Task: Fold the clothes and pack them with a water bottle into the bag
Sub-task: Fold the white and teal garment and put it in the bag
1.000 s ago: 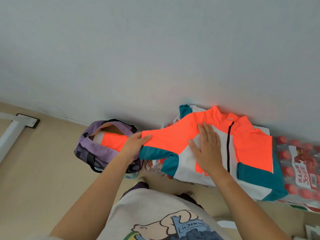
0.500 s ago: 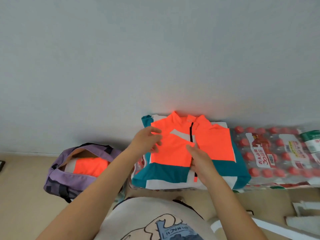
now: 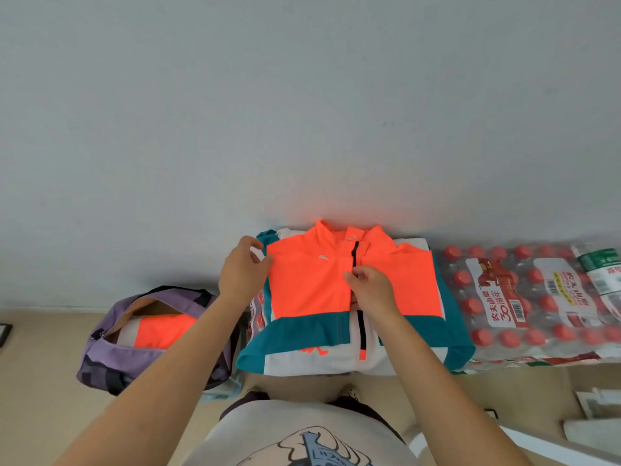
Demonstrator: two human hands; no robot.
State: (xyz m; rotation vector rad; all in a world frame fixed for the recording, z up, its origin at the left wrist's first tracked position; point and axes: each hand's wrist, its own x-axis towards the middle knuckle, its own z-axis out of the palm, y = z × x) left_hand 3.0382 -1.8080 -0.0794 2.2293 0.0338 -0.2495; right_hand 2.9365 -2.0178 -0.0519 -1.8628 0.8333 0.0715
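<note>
Jacket (image 3: 309, 290) is spread front-up on shrink-wrapped water bottle packs (image 3: 524, 297) against the wall, handy as a flat folding surface. Right hand (image 3: 371, 290) pinches fabric at the zip, probably lining up the front; left hand (image 3: 240, 274) grips the jacket's left edge. The purple bag (image 3: 107, 351) sits open on the floor just left, another folded orange piece already inside.

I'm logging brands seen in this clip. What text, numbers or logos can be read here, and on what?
"农夫山泉" and "30周年": red print on the label of the shrink-wrapped water bottle pack.
Barcodes on that label: digits too small to read.
Green label at the far right: characters blurred.
Small white logo on the orange jacket: no readable letters.
Print on the person's shirt: cut off, unreadable.
</note>
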